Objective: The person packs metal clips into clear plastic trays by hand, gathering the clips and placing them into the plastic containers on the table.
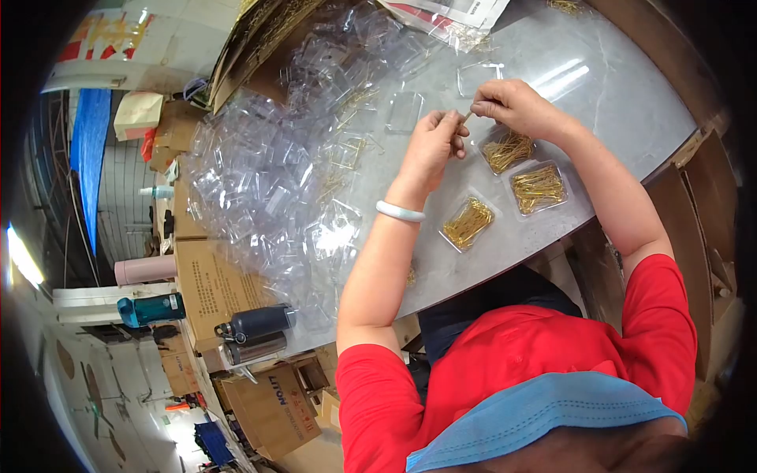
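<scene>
My left hand (pixel 438 146), a white bangle on its wrist, is closed with thumb and fingers pinched together over the table. Close beside it my right hand (pixel 509 106) is pinched too. Something small and thin shows between the fingertips, too small to name. Just below the hands, a clear plastic box (pixel 506 151) holds thin gold-coloured wire pieces, partly covered by my right hand and wrist. Another filled box (pixel 538 189) stands to its lower right, and a third filled box (pixel 467 224) lies nearer the table's front edge.
A large heap of clear plastic boxes (pixel 268 173) covers the table's left side, with loose gold pieces (pixel 347 154) along it. Two clear boxes (pixel 404 112) lie beyond my hands. Printed paper (pixel 465 16) is at the back. Bottles (pixel 264 322) and cardboard boxes (pixel 272 410) stand left.
</scene>
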`<state>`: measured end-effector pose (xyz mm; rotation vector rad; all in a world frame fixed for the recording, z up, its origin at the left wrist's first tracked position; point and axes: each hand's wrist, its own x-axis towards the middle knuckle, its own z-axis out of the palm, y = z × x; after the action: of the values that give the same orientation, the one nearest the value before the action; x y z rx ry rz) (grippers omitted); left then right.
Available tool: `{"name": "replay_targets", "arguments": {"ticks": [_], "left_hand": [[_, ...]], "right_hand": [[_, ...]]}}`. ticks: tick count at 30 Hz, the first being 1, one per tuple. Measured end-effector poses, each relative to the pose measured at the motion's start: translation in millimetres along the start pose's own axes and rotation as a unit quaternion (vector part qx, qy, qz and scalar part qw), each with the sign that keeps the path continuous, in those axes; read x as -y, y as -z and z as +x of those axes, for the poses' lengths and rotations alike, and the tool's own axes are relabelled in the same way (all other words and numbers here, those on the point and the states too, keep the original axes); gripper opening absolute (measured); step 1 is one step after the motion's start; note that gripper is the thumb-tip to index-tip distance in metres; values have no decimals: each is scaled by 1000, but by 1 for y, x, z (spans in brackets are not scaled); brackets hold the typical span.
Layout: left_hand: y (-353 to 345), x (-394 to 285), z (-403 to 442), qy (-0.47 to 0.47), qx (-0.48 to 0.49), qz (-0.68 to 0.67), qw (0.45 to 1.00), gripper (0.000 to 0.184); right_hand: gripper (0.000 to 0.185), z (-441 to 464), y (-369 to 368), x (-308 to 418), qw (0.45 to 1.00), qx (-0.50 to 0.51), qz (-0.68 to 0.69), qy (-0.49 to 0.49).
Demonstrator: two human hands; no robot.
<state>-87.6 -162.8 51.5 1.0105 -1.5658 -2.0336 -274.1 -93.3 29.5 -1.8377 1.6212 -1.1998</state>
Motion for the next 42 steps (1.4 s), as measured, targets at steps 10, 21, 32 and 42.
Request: {"name": "replay_targets", "arguments": {"ticks": [10, 21, 32, 42], "left_hand": [[-1, 0, -14, -77, -21, 120, 990, 24], [0, 12, -38, -250, -73, 455, 851, 29], [-32, 31, -65, -302, 2, 629, 716, 48], [-41, 41, -64, -297, 62, 675, 672, 67]], "right_hand": [[23, 1, 3, -3, 991, 10, 100, -83], [32, -22, 34, 4, 988, 51, -10, -148], [25, -35, 23, -4, 986, 60, -43, -151], [22, -48, 24, 8, 982, 5, -188, -32]]}}
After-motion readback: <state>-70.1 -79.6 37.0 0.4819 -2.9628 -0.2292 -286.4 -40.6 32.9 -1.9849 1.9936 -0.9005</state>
